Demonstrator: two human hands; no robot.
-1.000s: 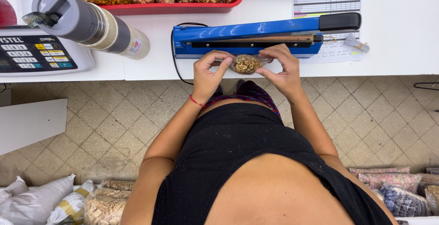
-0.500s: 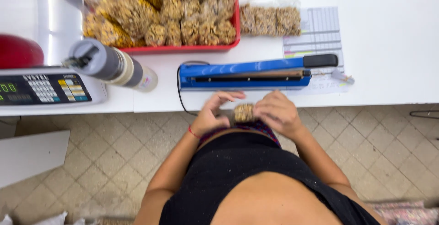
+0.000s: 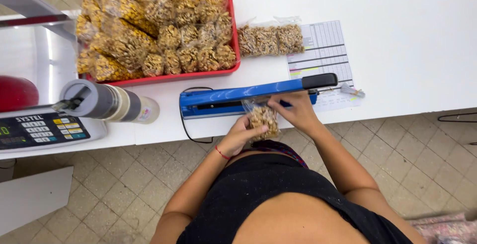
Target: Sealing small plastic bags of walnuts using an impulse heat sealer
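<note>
Both hands, left hand [image 3: 241,136] and right hand [image 3: 297,110], hold nut bag [image 3: 262,118] at blue sealer [image 3: 248,96].

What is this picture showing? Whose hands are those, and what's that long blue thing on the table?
A camera on a person's head looks down at their own hands. The left hand and right hand hold a small clear bag of nuts at the blue thing, a bag sealer on the white table. Also there: a red tray full of filled bags, three more bags beside it, a printed sheet, a weighing scale and a grey cylinder lying sideways.
</note>
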